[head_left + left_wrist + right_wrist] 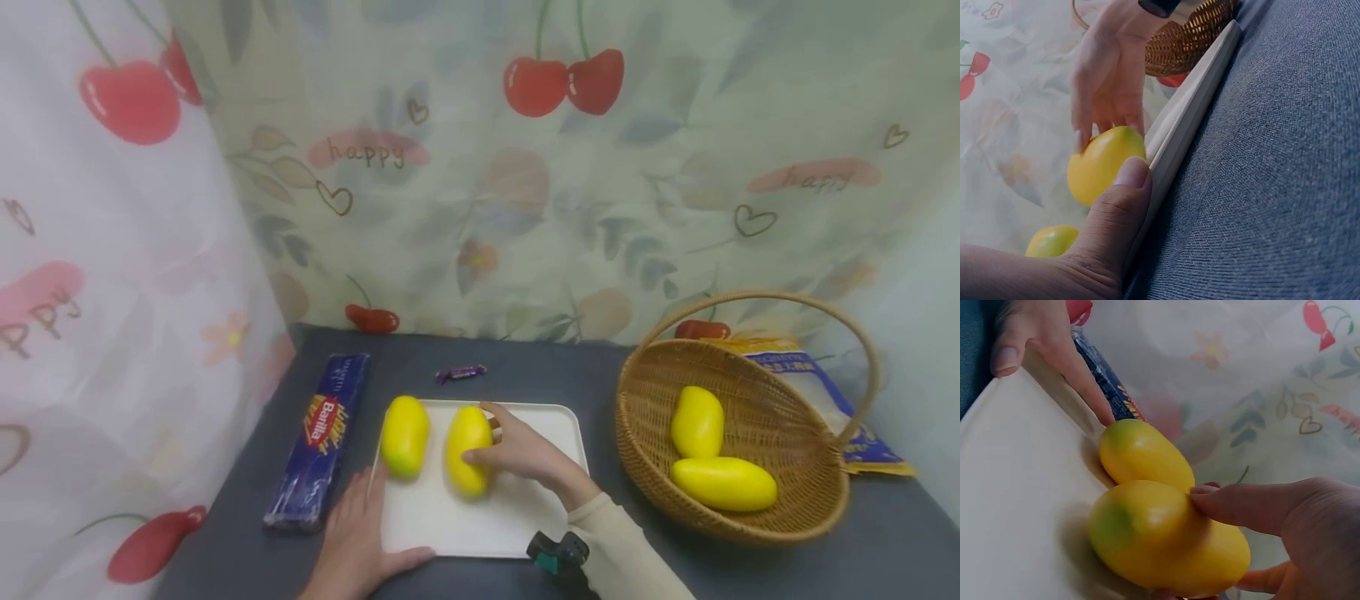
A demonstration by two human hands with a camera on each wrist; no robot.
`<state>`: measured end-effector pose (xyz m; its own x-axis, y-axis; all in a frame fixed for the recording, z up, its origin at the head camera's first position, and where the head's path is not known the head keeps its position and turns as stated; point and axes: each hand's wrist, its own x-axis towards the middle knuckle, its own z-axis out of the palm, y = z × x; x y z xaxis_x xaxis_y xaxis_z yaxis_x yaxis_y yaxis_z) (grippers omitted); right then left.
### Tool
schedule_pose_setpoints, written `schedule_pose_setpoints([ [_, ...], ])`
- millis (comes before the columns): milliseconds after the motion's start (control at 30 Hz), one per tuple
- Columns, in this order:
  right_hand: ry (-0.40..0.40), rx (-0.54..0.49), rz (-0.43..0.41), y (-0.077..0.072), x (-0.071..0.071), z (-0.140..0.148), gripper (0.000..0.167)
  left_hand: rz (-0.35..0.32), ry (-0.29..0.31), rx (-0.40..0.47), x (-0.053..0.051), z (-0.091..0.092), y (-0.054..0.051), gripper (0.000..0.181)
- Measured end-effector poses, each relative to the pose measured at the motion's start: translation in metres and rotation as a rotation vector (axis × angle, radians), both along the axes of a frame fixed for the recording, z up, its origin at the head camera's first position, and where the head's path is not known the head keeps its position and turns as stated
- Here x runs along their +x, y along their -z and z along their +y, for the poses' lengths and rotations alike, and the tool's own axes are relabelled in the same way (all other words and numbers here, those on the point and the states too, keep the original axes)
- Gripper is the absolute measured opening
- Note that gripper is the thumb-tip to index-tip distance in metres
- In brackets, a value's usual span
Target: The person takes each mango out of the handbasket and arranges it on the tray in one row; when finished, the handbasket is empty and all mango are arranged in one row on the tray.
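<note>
My right hand (525,454) grips a yellow mango (467,454) over the middle of a white tray (480,533); in the right wrist view the thumb lies on top of this mango (1160,537) and fingertips show beneath it. A second mango (405,437) with a greenish lower end rests at the tray's left side. My left hand (356,529) touches the tray's lower left corner, fingers straight along the left edge and thumb along the front rim, as the left wrist view also shows with its thumb (1116,212).
A wicker basket (645,467) with two mangoes (723,483) stands at the right, a blue and yellow bag (817,392) behind it. At the left lies a blue Barilla pasta pack (318,442). A small purple wrapped candy (461,373) lies behind the tray.
</note>
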<state>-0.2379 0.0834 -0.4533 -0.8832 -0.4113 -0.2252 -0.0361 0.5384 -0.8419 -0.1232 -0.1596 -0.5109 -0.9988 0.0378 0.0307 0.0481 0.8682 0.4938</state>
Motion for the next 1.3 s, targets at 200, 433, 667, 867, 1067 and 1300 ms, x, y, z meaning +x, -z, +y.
schedule_pose_setpoints([
  [200, 0.041, -0.057, -0.023, 0.006, -0.002, -0.005, 0.087, -0.036, -0.007, 0.007, 0.000, 0.002, -0.003, 0.141],
  [433, 0.075, -0.004, 0.070, -0.002, 0.002, -0.006, 0.076, -0.036, -0.010, 0.006, -0.001, 0.001, -0.002, 0.141],
  [667, 0.118, 0.067, 0.171, -0.008, 0.013, -0.007, 0.056, 0.014, -0.001, -0.007, 0.000, -0.001, 0.004, 0.140],
  [867, 0.055, 0.175, 0.209, -0.004, 0.020, -0.012, 0.078, 0.023, 0.001, -0.008, 0.001, 0.000, 0.001, 0.139],
  [1067, 0.030, 0.169, 0.215, -0.003, 0.022, -0.017, 0.090, 0.009, 0.005, 0.003, 0.003, 0.001, -0.007, 0.137],
  [1300, 0.021, 0.128, 0.219, 0.001, 0.018, -0.023, 0.089, 0.013, 0.009, 0.000, 0.003, 0.001, -0.008, 0.137],
])
